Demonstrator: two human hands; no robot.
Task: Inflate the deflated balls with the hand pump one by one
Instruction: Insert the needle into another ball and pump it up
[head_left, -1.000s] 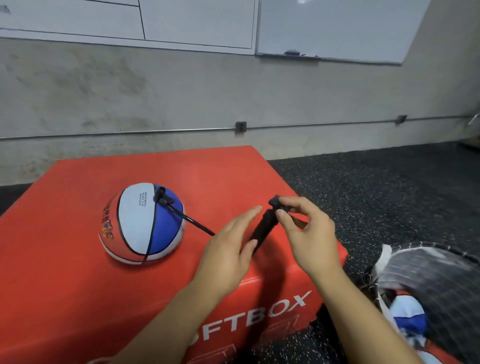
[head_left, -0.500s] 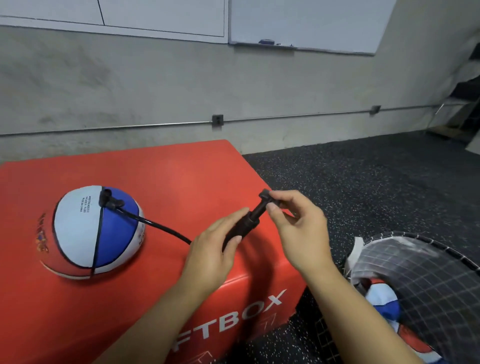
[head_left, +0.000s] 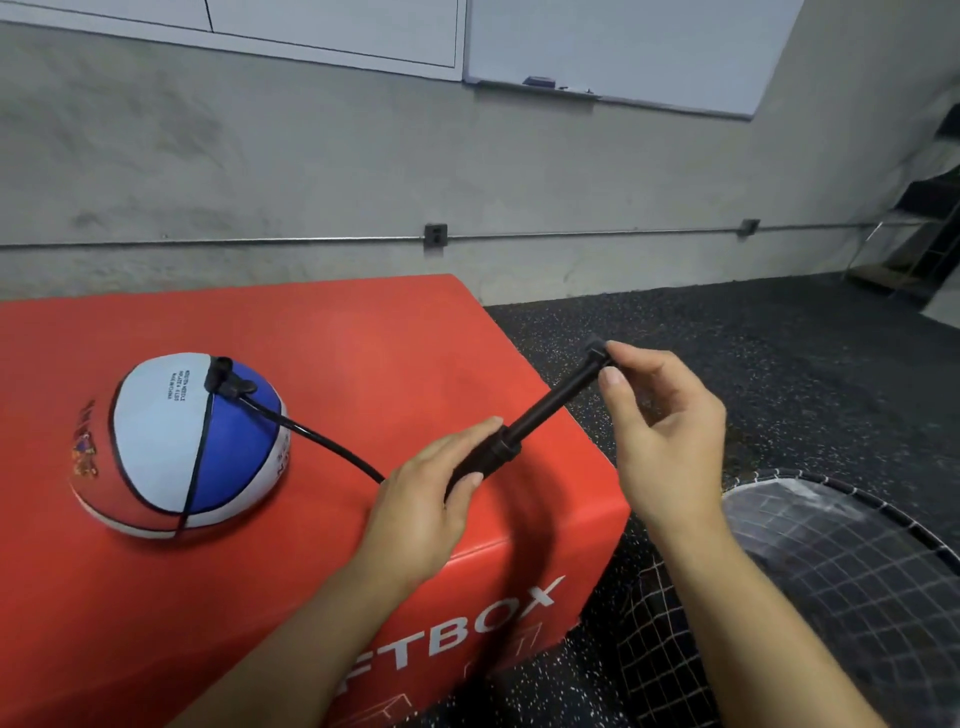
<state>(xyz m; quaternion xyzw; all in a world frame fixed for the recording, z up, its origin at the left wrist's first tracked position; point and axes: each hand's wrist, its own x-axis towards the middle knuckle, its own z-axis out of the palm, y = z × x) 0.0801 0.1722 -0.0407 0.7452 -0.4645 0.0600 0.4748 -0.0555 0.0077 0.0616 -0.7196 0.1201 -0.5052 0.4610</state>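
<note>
A half-flat red, white and blue ball (head_left: 176, 441) lies on the red soft box (head_left: 363, 343). A black hose (head_left: 322, 441) runs from a fitting at the ball's top to the black hand pump (head_left: 524, 426). My left hand (head_left: 431, 499) grips the pump barrel over the box's right part. My right hand (head_left: 660, 421) pinches the pump handle at the end of the drawn-out rod, beyond the box's right edge.
A black net bag (head_left: 841, 561) sits on the speckled dark floor at the lower right. A concrete wall with a metal conduit runs behind the box. A whiteboard hangs above it, and shelving stands at the far right.
My right hand has drawn the pump handle out to the upper right, so the rod is extended. The view has shifted, and the ball sits lower left in frame.
</note>
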